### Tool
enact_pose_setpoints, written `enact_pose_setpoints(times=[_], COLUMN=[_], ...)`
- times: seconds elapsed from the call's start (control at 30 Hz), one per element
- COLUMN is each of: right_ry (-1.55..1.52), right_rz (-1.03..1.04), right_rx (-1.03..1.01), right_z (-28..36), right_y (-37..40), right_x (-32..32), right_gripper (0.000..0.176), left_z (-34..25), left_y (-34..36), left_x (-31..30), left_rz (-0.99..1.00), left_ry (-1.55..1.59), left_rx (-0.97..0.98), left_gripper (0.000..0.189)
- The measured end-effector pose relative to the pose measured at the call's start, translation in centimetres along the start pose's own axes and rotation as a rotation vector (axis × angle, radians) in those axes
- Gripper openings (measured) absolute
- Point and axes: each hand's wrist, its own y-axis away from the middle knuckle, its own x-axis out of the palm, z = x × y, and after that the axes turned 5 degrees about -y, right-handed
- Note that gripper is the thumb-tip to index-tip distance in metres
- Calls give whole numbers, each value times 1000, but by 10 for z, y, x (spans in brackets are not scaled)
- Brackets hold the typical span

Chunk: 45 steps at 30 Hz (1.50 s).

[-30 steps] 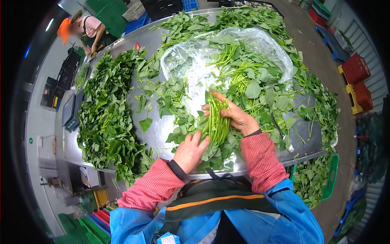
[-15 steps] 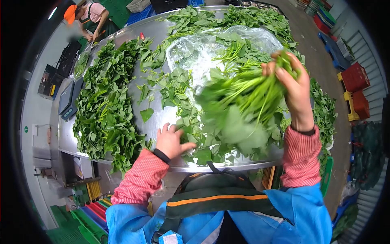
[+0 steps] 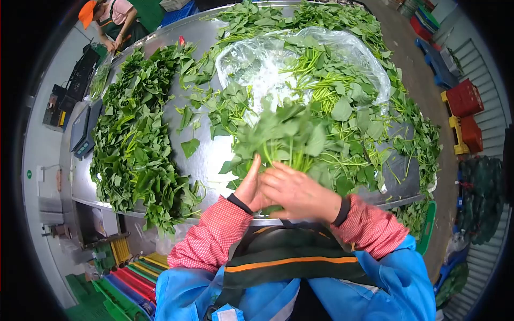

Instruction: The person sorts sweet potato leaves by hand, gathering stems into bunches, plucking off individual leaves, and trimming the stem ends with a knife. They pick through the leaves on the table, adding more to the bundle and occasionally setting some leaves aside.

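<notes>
Both my hands close around the stems of a bunch of leafy greens (image 3: 281,134) at the near edge of the steel table (image 3: 211,160). My right hand (image 3: 297,192) wraps the stems from the front, and my left hand (image 3: 250,187) presses against them from the left. The leaves fan upward and away from me, slightly blurred. Behind the bunch lies a clear plastic sheet (image 3: 257,67) with loose stems and leaves (image 3: 332,91) heaped on it.
A long pile of sorted greens (image 3: 136,128) covers the table's left side. A scale (image 3: 83,131) sits at the left edge. Another person (image 3: 110,21) works at the far left corner. Red crates (image 3: 465,99) stand on the floor at right, coloured crates (image 3: 128,273) at lower left.
My right hand has swung the bunch down from high on the right to the table's near edge. My left hand has come over and joined it on the stems.
</notes>
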Motion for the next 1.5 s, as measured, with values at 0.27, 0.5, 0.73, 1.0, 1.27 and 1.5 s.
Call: enact_pose_setpoints(times=[0.27, 0.5, 0.73, 1.0, 1.27, 1.5], right_ry=[-453, -1213, -1776, -1928, -1685, -1899], right_rz=[-202, -462, -712, -830, -426, -668], right_rx=[1050, 1176, 1167, 1241, 1224, 1212], right_z=[8, -10, 1, -2, 17, -3], right_y=[68, 75, 69, 87, 69, 75], right_x=[14, 76, 67, 67, 77, 88], right_gripper=[36, 33, 32, 38, 27, 35], left_z=[33, 47, 39, 56, 81, 70], left_y=[-3, 2, -11, 16, 15, 26], left_x=[-23, 1, -9, -21, -20, -22], left_rz=[34, -76, -196, -87, -312, -235], left_ry=[-141, -332, -176, 125, -183, 68], left_rx=[-5, 67, -76, 99, 43, 42], left_gripper=[50, 42, 44, 41, 35, 32])
